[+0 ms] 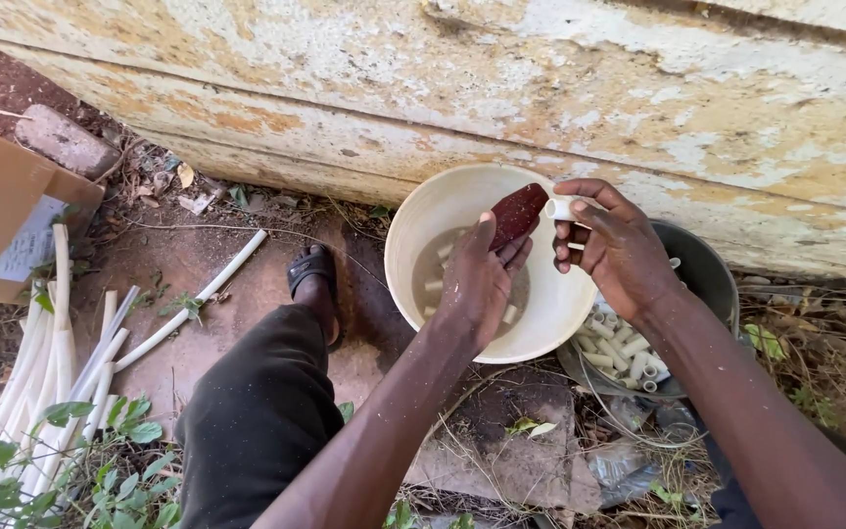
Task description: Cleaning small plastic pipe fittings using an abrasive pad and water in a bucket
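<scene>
- You have soft, even daylight, with only faint shadows.
- The pale wall (540,88) looks brightest to you, without harsh glare.
- Your focus is sharp, with slight bending at the edges.

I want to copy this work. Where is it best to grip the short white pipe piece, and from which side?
Probably around its middle, from the right side, as the right hand pinches the short white pipe piece: it lies level, its left end free toward the dark red pad.

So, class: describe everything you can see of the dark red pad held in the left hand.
The dark red pad is a flat, oval piece with a rough, scouring-like surface. The left hand pinches its lower end, so it stands tilted above the cream bowl of murky water. Its upper tip nearly meets the small white pipe piece in the right hand.
</scene>
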